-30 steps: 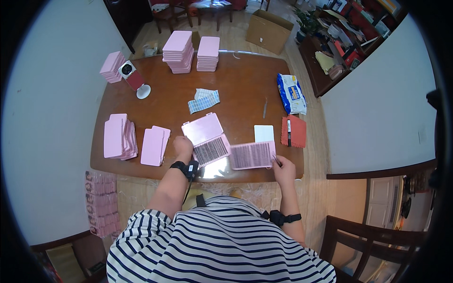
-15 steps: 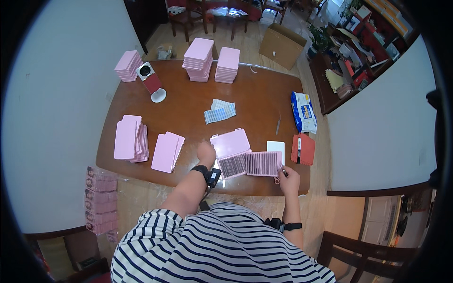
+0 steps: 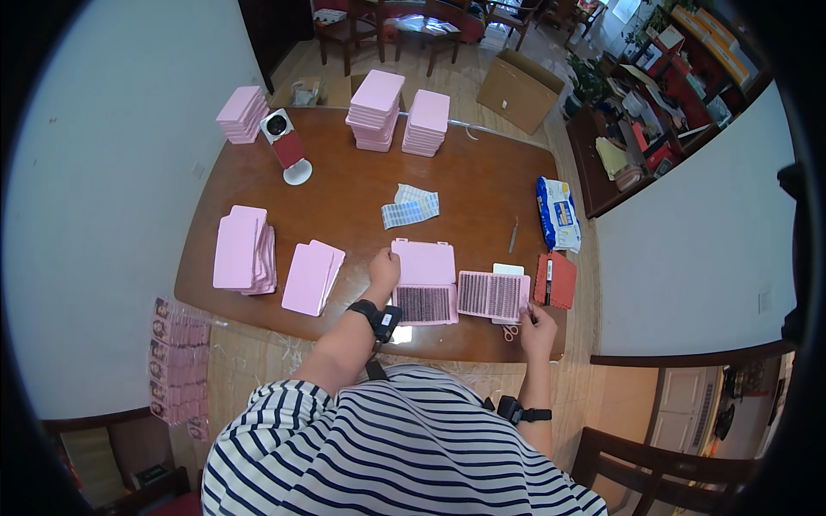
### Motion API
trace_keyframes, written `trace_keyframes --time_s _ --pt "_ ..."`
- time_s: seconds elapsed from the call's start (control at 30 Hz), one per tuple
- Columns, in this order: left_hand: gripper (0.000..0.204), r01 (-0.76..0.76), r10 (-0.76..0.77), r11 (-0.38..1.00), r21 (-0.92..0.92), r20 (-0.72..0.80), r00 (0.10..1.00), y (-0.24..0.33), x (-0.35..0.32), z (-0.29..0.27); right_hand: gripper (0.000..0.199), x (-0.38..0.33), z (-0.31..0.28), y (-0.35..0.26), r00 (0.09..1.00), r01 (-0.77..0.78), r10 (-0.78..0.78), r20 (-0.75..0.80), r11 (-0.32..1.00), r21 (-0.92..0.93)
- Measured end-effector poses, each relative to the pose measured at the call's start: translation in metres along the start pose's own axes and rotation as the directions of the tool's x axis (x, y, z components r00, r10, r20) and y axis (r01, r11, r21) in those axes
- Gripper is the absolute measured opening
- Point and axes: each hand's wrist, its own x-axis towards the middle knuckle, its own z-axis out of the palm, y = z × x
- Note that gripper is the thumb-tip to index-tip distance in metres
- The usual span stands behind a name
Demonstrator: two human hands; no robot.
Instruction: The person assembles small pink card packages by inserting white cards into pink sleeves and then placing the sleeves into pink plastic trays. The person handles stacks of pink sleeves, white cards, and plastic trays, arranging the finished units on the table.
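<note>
Head view: your left hand rests flat on the open pink case; right of the case, your right hand pinches the lash tray.

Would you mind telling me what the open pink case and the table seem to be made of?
The open pink case looks like matte moulded plastic: uniform colour, rounded corners, thin hinged lid. The table looks like varnished wood, reddish-brown with a soft sheen, though it may be veneer.

L hand on open pink case (lash strips inside), R hand near tray.
</note>
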Motion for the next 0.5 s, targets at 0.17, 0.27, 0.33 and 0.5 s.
trace_keyframes --time_s 0.17,0.27,0.33,0.5 --pt "0.035 0.314 -0.027 0.622 -0.717 0.381 0.924 0.008 -0.003 -0.012 0.020 0.011 0.016 -0.012 0.983 -0.176 0.145 0.108 0.905 0.386" --pt "0.035 0.427 0.047 0.462 -0.777 0.502 0.863 0.034 -0.021 -0.034 0.021 0.017 0.033 -0.029 0.975 -0.210 0.141 0.171 0.830 0.517" --pt "0.036 0.460 0.171 0.370 -0.808 0.546 0.820 0.054 -0.036 -0.053 0.022 0.018 0.047 -0.042 0.986 -0.129 0.056 0.154 0.844 0.521" --pt "0.036 0.506 0.277 0.251 -0.825 0.562 0.779 0.087 -0.065 -0.083 0.021 0.011 0.066 -0.065 0.984 -0.077 -0.025 0.176 0.833 0.548"
